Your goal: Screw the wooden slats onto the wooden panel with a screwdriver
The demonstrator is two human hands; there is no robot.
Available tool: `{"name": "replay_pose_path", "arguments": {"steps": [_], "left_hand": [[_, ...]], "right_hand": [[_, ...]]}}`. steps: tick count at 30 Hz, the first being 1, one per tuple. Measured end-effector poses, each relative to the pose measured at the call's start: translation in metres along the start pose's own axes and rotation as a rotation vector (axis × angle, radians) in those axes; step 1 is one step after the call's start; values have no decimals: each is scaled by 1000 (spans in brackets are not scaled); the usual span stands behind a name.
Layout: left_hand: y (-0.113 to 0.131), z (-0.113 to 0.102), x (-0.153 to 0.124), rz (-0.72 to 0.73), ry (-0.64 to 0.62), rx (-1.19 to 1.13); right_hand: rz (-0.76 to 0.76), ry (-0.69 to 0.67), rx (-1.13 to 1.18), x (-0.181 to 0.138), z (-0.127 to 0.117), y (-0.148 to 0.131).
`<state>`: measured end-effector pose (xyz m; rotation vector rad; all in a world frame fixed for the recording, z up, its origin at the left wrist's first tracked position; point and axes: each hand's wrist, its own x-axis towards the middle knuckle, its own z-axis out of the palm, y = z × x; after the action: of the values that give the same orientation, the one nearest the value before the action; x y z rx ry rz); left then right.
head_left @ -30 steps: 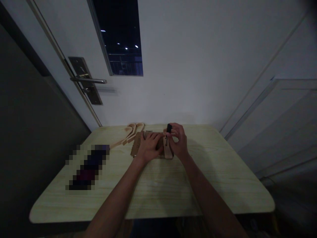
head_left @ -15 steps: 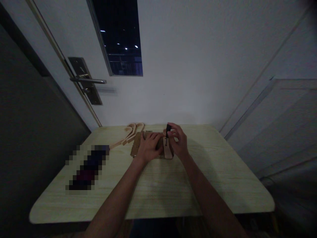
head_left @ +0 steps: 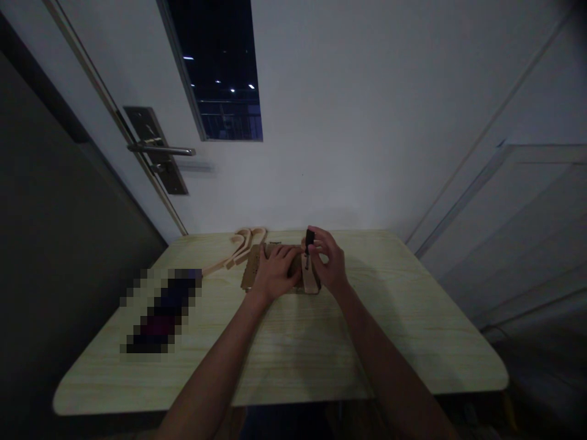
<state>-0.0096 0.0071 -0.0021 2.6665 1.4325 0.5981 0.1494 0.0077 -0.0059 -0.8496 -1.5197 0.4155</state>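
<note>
From where I stand, the person's two bare hands meet over the far part of a pale wood-grain table [head_left: 293, 360], close to a white door [head_left: 358, 122]. The left hand [head_left: 275, 275] lies palm down on a brown board [head_left: 249, 276], its fingers spread and relaxed rather than wrapped around anything, the fingertips pointing toward the door. At the board's right end sits a light wooden piece [head_left: 310, 282], running lengthwise away from the person, just beside the left hand.

The right hand [head_left: 332, 263] pinches a black-handled screwdriver [head_left: 310, 238] between thumb and fingers. The handle stands nearly upright, and the thin shank points down at the wooden piece; I can't tell from here whether the tip is seated in a screw.

Left of the board, a few curved wooden hooks [head_left: 258, 235] lie close together, partly overlapping. One long stem slants down toward a dark, pixelated object [head_left: 160, 318] on the table's left side, too masked to identify. Above, the door carries a metal lever handle [head_left: 167, 149] and a narrow window [head_left: 220, 61] with small lights behind it.
</note>
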Motion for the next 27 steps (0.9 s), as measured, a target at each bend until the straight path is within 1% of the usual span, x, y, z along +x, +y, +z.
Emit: {"name": "replay_pose_path", "arguments": {"steps": [3, 5, 11, 18, 24, 27], "left_hand": [[0, 1, 0, -6, -4, 10], [0, 1, 0, -19, -13, 7], [1, 0, 1, -14, -3, -8], [1, 0, 0, -24, -9, -6], [0, 2, 0, -19, -14, -8], [0, 2, 0, -21, -12, -9]], "right_hand": [[3, 78, -57, 1, 2, 5], [-11, 102, -93, 1, 2, 7], [-24, 60, -93, 0, -1, 3], [-22, -13, -10, -2, -1, 1], [-29, 67, -118, 0, 2, 7], [-54, 69, -150, 1, 1, 7]]}}
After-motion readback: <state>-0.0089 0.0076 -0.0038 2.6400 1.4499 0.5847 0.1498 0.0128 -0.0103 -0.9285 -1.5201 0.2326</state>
